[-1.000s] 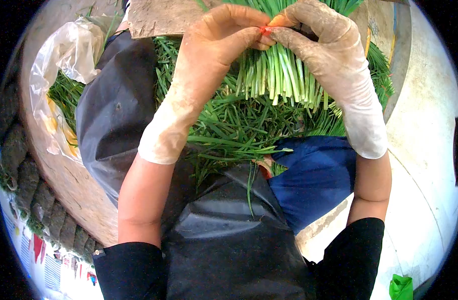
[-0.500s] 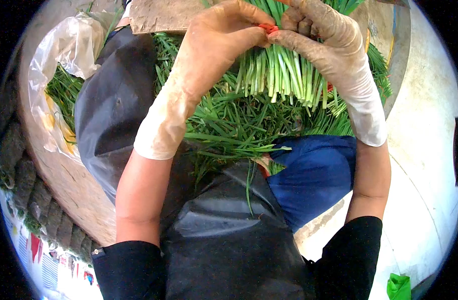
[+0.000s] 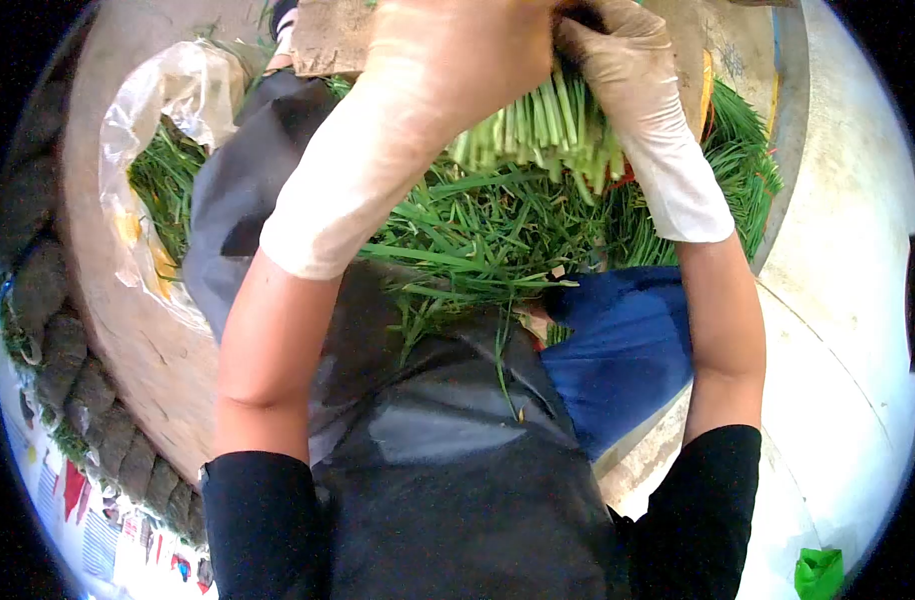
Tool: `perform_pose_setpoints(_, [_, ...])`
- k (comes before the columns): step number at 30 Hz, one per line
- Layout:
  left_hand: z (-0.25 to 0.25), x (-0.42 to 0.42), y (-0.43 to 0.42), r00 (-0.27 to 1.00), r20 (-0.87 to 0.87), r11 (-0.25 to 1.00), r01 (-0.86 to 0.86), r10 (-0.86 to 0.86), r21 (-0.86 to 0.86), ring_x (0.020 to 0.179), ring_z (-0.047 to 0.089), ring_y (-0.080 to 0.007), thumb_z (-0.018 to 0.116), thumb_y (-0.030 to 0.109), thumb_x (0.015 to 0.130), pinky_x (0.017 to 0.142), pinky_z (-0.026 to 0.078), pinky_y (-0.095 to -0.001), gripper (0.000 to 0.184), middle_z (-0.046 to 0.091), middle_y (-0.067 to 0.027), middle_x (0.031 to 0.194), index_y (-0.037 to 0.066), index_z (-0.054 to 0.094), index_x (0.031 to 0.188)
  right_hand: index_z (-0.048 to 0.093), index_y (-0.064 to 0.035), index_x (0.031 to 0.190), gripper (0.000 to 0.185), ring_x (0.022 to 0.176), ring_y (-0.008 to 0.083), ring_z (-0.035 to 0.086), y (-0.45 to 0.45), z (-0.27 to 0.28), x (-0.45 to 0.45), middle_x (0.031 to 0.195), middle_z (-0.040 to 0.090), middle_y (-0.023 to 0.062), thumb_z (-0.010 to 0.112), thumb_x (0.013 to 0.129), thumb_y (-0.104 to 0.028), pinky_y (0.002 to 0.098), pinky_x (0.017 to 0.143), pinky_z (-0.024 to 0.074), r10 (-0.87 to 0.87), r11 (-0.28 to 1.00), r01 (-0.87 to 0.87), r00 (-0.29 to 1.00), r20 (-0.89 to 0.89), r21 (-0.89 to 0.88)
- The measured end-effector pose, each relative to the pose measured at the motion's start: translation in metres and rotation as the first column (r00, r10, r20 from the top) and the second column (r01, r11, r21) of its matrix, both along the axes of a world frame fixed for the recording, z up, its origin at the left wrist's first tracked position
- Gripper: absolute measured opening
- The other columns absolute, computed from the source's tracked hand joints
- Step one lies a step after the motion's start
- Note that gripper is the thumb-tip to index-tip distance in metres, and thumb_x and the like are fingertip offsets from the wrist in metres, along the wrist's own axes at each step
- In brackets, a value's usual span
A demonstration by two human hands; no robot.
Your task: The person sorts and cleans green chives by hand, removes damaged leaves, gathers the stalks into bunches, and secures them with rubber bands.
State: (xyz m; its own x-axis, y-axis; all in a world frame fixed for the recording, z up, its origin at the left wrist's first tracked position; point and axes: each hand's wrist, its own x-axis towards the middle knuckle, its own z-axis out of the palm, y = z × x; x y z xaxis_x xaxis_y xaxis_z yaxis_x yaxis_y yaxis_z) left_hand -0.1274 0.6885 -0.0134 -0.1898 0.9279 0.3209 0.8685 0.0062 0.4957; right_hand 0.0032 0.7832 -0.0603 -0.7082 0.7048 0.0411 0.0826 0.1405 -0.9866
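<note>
A bunch of chives [image 3: 543, 125] hangs with its pale cut ends toward me, at the top centre. My left hand [image 3: 468, 50], in a stained whitish glove, bends closed over its upper left side; its fingertips are hidden. On the right of the bunch, my gloved right hand [image 3: 623, 55] has its fingers curled in against the stems, close to the left hand. What either hand pinches cannot be seen. Below the bunch, loose green leaves [image 3: 498, 225] lie in a heap over the dark apron [image 3: 458, 450].
More chives [image 3: 733, 150] lie at the right, with a bit of red among them. A clear plastic bag [image 3: 128, 110] holding greens stands at the left. A wooden board [image 3: 330, 40] is at the top. Blue cloth [image 3: 623, 345] and a green scrap [image 3: 819, 573] appear lower right.
Both hands were pinching a red tie over the bunch; now the tie is out of sight. The left hand has turned and moved right and up over the stems, and the right hand has shifted left.
</note>
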Motion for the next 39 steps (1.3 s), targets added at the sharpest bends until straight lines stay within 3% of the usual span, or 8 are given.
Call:
perform_pose_setpoints(5, [0.026,-0.007,0.014,0.989,0.147,0.998,-0.033,0.025,0.051,0.077,0.065,-0.0128,0.065,0.017,0.087,0.072,0.05,-0.0262,0.02,0.07,-0.0065,0.087,-0.001,0.066,0.097,0.069,-0.0043,0.1,0.03,0.082,0.0103,0.059,0.003,0.015,0.028,0.092,0.067,0.0001,0.07,0.084,-0.029,0.0271,0.077,0.047,-0.146,0.981,0.127,0.982,-0.121,-0.146])
perform_pose_setpoints(10, [-0.034,-0.021,-0.005,0.828,0.518,0.9,0.037,0.215,-0.434,0.11,0.058,-0.0253,0.072,0.033,0.081,0.096,0.044,-0.0329,0.058,0.057,-0.0186,0.126,0.002,0.053,0.126,0.07,-0.0077,0.102,0.026,0.079,0.0097,0.055,-0.038,-0.034,0.056,0.092,0.067,0.0001,0.071,0.084,-0.027,0.0227,0.075,0.0436,-0.557,0.743,0.507,0.83,0.016,-0.437])
perform_pose_setpoints(13, [-0.068,0.037,-0.002,0.814,0.559,0.982,-0.073,0.158,-0.172,0.115,0.054,-0.0304,0.084,0.035,0.066,0.099,0.042,-0.0355,0.093,0.051,-0.0228,0.13,-0.002,0.037,0.137,0.071,-0.0083,0.1,0.023,0.072,0.0095,0.055,-0.058,-0.041,0.059,0.083,0.067,-0.0003,0.071,0.084,-0.025,0.0241,0.069,0.0443,-0.633,0.615,0.37,0.758,-0.156,-0.697])
perform_pose_setpoints(19, [-0.091,0.054,-0.01,0.782,0.525,0.941,-0.281,0.337,-0.187,0.119,0.051,-0.0309,0.086,0.03,0.063,0.1,0.039,-0.0372,0.095,0.051,-0.0219,0.13,-0.003,0.037,0.137,0.068,-0.0029,0.104,0.022,0.087,0.0124,0.062,-0.039,-0.106,0.106,0.098,0.067,0.0072,0.064,0.089,-0.018,0.0266,0.068,0.0532,-0.676,0.64,0.663,0.726,0.126,-0.389])
perform_pose_setpoints(22, [-0.076,0.011,0.007,0.369,0.875,0.9,0.18,0.312,-0.397,0.123,0.047,-0.0335,0.085,0.036,0.064,0.103,0.039,-0.0422,0.102,0.044,-0.0269,0.135,-0.008,0.031,0.138,0.06,-0.0021,0.12,0.042,0.118,0.0262,0.051,-0.022,-0.092,0.108,0.129,0.055,0.0139,0.062,0.088,-0.029,0.0371,0.095,0.0431,-0.412,0.908,0.365,0.69,0.595,0.205])
perform_pose_setpoints(27, [-0.075,-0.023,0.048,0.366,0.87,0.794,0.39,0.332,-0.467,0.086,0.066,-0.0212,0.077,0.032,0.076,0.078,0.056,-0.0375,0.061,0.065,-0.0142,0.105,-0.003,0.053,0.12,0.061,-0.0056,0.119,0.043,0.124,0.0251,0.045,0.014,-0.043,0.106,0.135,0.049,0.0116,0.064,0.087,-0.033,0.0383,0.101,0.0358,-0.194,0.632,0.243,0.969,0.154,-0.736])
perform_pose_setpoints(35, [-0.054,0.014,0.035,0.129,0.987,0.951,0.279,0.098,-0.131,0.095,0.063,-0.0238,0.084,0.024,0.069,0.085,0.052,-0.0348,0.079,0.061,-0.0149,0.112,-0.003,0.043,0.13,0.066,-0.0052,0.102,0.029,0.105,0.0182,0.055,0.007,-0.01,0.062,0.113,0.063,0.0076,0.065,0.086,-0.03,0.0324,0.094,0.04,-0.32,0.707,0.317,0.941,0.114,-0.632])
perform_pose_setpoints(39, [-0.004,0.0,0.032,0.295,0.948,0.985,0.152,-0.122,0.08,0.098,0.061,-0.0244,0.085,0.016,0.065,0.088,0.05,-0.0343,0.077,0.061,-0.0146,0.111,0.0,0.043,0.128,0.065,-0.0041,0.103,0.034,0.09,0.0201,0.059,0.01,0.049,0.059,0.094,0.067,0.009,0.065,0.086,-0.033,0.0334,0.084,0.0449,-0.352,0.931,0.337,0.931,0.1,0.138])
